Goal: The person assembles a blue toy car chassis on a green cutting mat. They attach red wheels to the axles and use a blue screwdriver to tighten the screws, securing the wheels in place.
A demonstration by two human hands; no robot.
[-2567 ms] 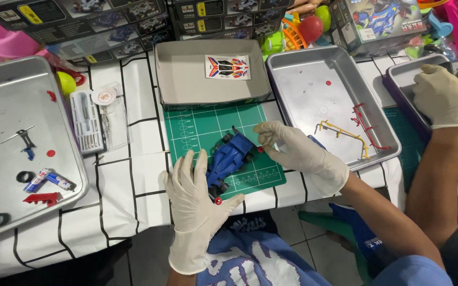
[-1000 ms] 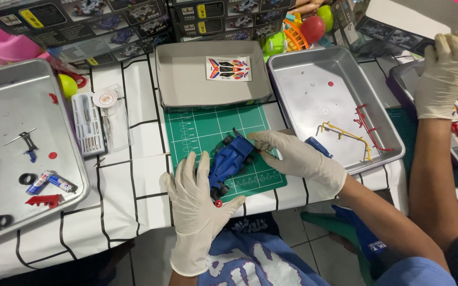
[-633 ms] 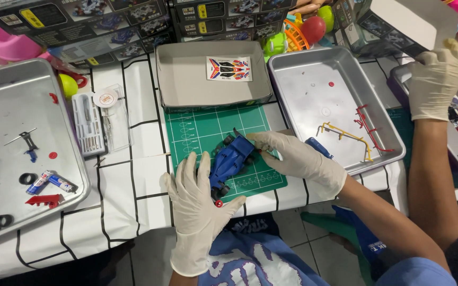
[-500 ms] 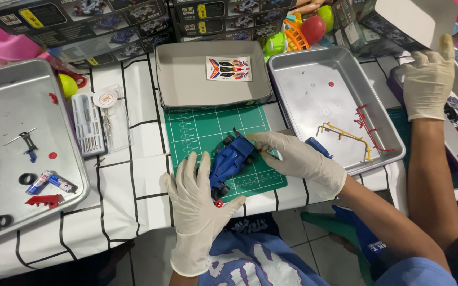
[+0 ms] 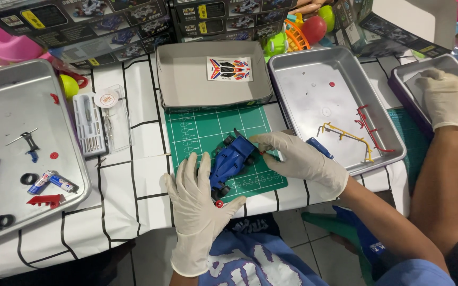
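Note:
A blue toy race car [image 5: 231,163] lies on a green cutting mat [image 5: 197,130] in front of me. My left hand [image 5: 198,196], in a white glove, holds the car's near end from the left, thumb by a small red wheel part [image 5: 219,203]. My right hand [image 5: 294,157], also gloved, pinches the car's far right side. A blue-handled screwdriver [image 5: 320,148] pokes out from behind my right hand.
A grey box lid with a sticker sheet [image 5: 229,69] sits behind the mat. A metal tray [image 5: 303,69] to the right holds yellow and red plastic sprues. Another tray [image 5: 6,116] on the left holds small parts. A co-worker's gloved hand [image 5: 445,98] rests on a far-right tray.
The co-worker's hand at the right lifted a box lid up and has now come down flat onto the far-right tray. My right hand closed in on the car.

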